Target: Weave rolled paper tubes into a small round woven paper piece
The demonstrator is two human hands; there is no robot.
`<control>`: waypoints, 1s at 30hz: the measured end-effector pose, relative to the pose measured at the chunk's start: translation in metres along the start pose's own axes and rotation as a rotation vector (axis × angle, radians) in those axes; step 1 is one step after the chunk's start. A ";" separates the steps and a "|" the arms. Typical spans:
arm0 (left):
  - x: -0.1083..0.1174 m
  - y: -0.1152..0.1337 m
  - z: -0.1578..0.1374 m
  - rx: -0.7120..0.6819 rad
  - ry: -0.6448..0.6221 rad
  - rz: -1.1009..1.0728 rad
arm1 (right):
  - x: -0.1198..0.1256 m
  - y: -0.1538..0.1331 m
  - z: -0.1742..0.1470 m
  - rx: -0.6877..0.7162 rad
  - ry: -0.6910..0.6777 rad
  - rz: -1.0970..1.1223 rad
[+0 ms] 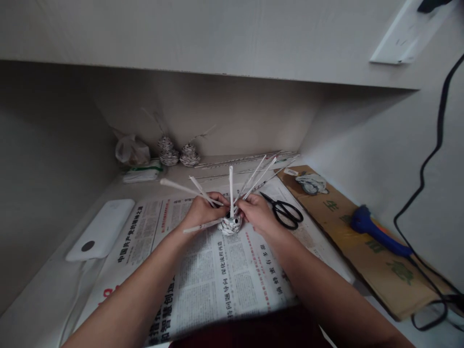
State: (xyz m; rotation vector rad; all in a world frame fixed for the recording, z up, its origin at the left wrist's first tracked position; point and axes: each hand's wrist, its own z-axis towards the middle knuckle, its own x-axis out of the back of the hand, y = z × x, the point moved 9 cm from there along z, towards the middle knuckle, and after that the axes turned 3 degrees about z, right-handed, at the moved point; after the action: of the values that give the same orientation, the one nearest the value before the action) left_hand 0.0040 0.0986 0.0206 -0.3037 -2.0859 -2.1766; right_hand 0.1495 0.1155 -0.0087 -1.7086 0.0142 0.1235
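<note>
A small woven basket of rolled newspaper (229, 226) is held over a spread newspaper (203, 270), with several white paper sticks (231, 191) fanning up and out from its rim. My left hand (206, 210) closes on the basket's left rim, fingers bent round the base of the sticks there. On the opposite side my right hand (255, 211) pinches the rim and the stick bases with thumb and fingers. The fingertips partly cover the weave between them. Just right of my right hand lie black-handled scissors (286, 214).
Two finished-looking woven gourds (168, 152) stand at the back, beside a plastic bag (132, 151) and loose paper sticks (246, 159). A white power bank (101, 229) lies left. Cardboard (337, 232) on the right bears a blue glue gun (380, 234) with a cord. A shelf edge (217, 75) overhangs.
</note>
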 end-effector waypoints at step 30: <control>-0.007 0.007 -0.002 -0.169 -0.062 0.110 | -0.003 -0.003 -0.005 -0.057 -0.048 0.114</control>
State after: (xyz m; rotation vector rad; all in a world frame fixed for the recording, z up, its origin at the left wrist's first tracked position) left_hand 0.0118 0.0958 0.0255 -0.4955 -1.8688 -2.3092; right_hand 0.1475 0.1112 -0.0048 -1.7613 0.0736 0.2518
